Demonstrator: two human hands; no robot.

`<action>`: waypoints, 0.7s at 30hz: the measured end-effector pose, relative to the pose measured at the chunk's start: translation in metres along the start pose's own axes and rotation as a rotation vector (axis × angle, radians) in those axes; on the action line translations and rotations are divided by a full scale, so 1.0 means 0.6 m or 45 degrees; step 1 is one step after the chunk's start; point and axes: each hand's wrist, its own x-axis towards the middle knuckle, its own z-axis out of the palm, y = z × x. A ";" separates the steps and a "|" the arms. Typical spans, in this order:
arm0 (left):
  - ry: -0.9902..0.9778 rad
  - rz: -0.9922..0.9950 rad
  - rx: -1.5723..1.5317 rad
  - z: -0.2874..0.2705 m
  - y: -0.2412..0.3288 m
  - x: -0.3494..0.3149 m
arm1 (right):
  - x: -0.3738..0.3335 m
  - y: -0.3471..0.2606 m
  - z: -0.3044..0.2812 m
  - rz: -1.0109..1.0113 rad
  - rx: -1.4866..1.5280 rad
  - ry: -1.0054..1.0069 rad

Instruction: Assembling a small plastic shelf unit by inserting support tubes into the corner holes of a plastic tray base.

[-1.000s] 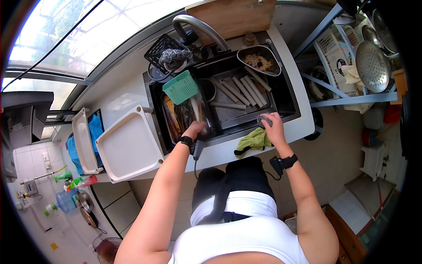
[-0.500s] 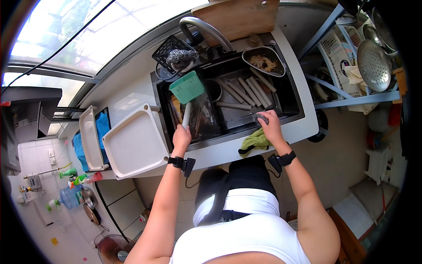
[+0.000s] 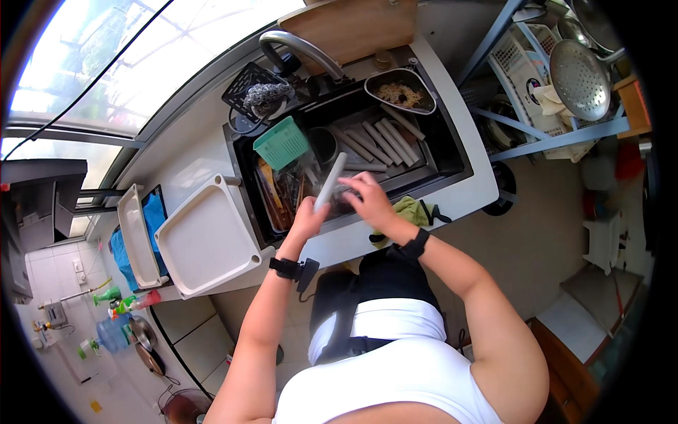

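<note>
My left hand (image 3: 308, 219) is closed round the lower end of a pale grey tube (image 3: 332, 179), which slants up over the sink (image 3: 443, 185). Close beside it, my right hand (image 3: 373, 203) has bent fingers round a dark steel wool scrubber (image 3: 345, 191), partly blurred and hidden by the fingers. Whether the scrubber touches the tube I cannot tell. Several similar grey tubes (image 3: 400, 143) lie in the right part of the sink. A green basket (image 3: 282, 143) sits at the left part, above utensils and murky water.
A green cloth (image 3: 411, 210) lies over the front edge. A metal pan (image 3: 429, 103) with food scraps stands at the sink's far right corner. The curved faucet (image 3: 305, 44) rises behind. White trays (image 3: 206, 237) rest on the left counter; a blue rack (image 3: 544, 147) stands right.
My left hand has lifted the tube to the right, away from the basket. My right hand has moved left with the scrubber, up beside the tube. The whole view has shifted slightly.
</note>
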 end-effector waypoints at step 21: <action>0.013 0.507 0.138 0.042 0.020 -0.013 | -0.007 0.028 0.044 -0.036 0.035 0.071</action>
